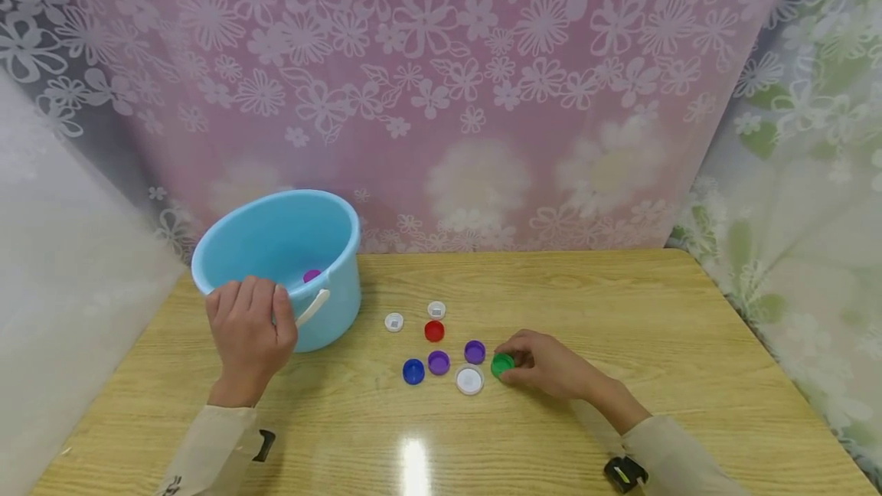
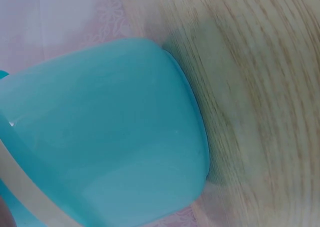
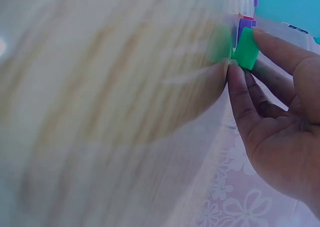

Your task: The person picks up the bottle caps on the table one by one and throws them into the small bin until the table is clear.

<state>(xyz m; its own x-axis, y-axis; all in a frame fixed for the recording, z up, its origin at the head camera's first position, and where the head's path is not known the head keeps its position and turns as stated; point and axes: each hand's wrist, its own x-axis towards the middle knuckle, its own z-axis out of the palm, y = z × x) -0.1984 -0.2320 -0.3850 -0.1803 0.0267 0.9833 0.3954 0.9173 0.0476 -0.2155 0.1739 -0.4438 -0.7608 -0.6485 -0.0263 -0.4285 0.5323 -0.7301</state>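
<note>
My left hand (image 1: 251,327) grips the near rim of a light blue bucket (image 1: 338,312), fingers curled over the edge. The bucket tilts a little on the table, and a purple cap (image 1: 312,275) shows inside it. In the left wrist view the bucket's side (image 2: 115,132) fills much of the picture. My right hand (image 1: 551,366) pinches a green bottle cap (image 1: 502,364) between thumb and fingers at the table surface. The right wrist view shows the green cap (image 3: 246,49) on edge between the fingertips.
Left of the green cap lie a white lid (image 1: 469,380), purple caps (image 1: 475,351) (image 1: 438,362), a blue cap (image 1: 413,371), a red cap (image 1: 434,331) and small white caps (image 1: 394,321) (image 1: 436,309). A flowered curtain (image 1: 468,98) hangs behind the wooden table (image 1: 586,289).
</note>
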